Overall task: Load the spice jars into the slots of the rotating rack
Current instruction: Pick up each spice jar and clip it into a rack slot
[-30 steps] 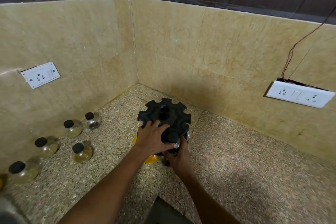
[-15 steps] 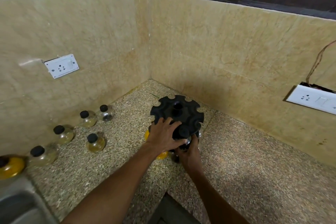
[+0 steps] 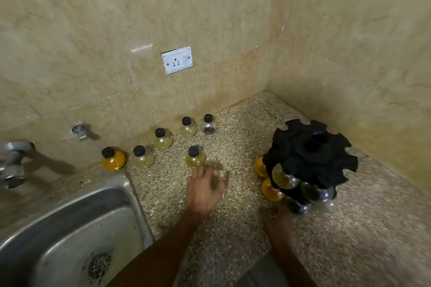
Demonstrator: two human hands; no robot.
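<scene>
Speckled granite surface (image 3: 233, 216) runs into a tiled corner, with a steel sink (image 3: 70, 228) at the near left. Half a second ago both hands were at the rotating rack (image 3: 312, 158); now the left hand (image 3: 204, 190) has left it and reaches toward the nearest loose spice jar (image 3: 195, 157), fingers loosely spread and holding nothing, just short of the jar. The right hand (image 3: 276, 216) sits low by the rack's base; its grip I cannot tell. That suggests one jar is seated and the next pick-up begins. The jar stands upright, long axis vertical, black cap up. Five more jars wait along the wall, among them an orange jar (image 3: 113, 159).
</scene>
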